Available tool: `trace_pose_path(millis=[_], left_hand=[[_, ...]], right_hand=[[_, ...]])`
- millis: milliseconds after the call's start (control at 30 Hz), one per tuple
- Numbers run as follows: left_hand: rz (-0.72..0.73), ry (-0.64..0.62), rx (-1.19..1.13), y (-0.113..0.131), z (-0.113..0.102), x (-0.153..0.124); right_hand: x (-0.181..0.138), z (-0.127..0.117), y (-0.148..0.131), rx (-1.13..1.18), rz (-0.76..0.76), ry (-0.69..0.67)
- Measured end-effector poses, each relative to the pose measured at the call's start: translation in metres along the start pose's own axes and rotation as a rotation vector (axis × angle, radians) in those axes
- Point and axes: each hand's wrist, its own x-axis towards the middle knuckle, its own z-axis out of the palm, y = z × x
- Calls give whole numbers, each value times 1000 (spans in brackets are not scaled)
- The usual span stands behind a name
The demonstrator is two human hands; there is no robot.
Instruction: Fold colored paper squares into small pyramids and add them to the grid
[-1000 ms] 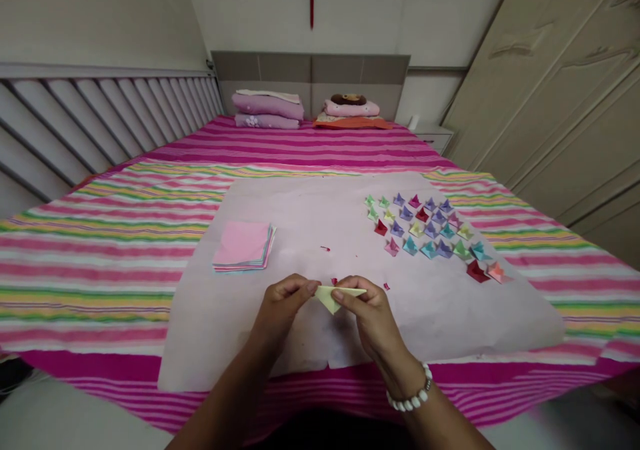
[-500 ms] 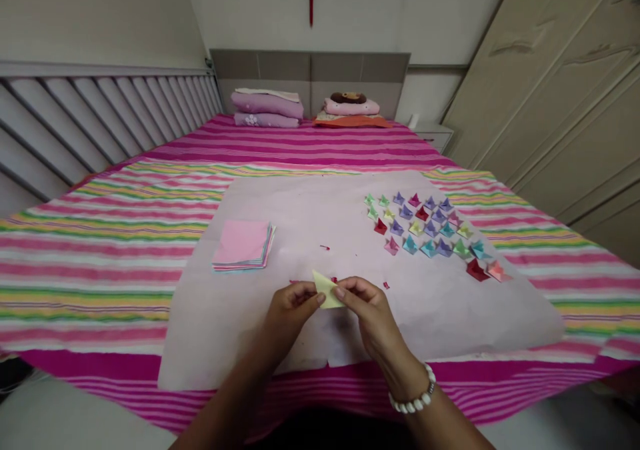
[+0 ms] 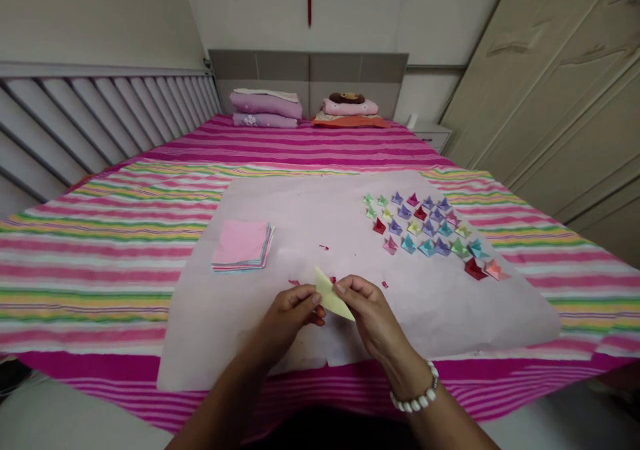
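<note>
A piece of pale yellow folded paper (image 3: 331,299) is held up between my two hands, above a large white sheet (image 3: 300,203). My left hand (image 3: 293,309) pinches its left edge between thumb and fingers. On the opposite side, my right hand (image 3: 365,303) grips its upper right edge, thumb on top. The paper looks roughly triangular, with one corner pointing up and another slanting down to the right. A white bead bracelet (image 3: 417,400) circles my right wrist. Small red scraps (image 3: 385,284) lie on the sheet near my hands.
To the left sits a stack of square coloured paper (image 3: 243,242), pink on top. Several small folded paper boats (image 3: 427,228) in many colours stand in rows at the right. The sheet lies on a striped bedspread (image 3: 100,250). Folded bedding (image 3: 267,108) rests by the headboard.
The yellow paper has tilted and spread, its lower corner now reaching further down right. My left fingers have shifted on its edge. The view has moved slightly.
</note>
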Motion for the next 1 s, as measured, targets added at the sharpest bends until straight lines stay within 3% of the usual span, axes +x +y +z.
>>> trace_pose_path(millis=[533, 800, 1000], left_hand=[[22, -129, 30, -2, -10, -2], [36, -97, 47, -1, -11, -1], [24, -95, 52, 0, -13, -1]], right_hand=[[2, -2, -2, 4, 107, -88], [3, -5, -8, -132, -4, -84], [3, -7, -12, -184, -4, -102]])
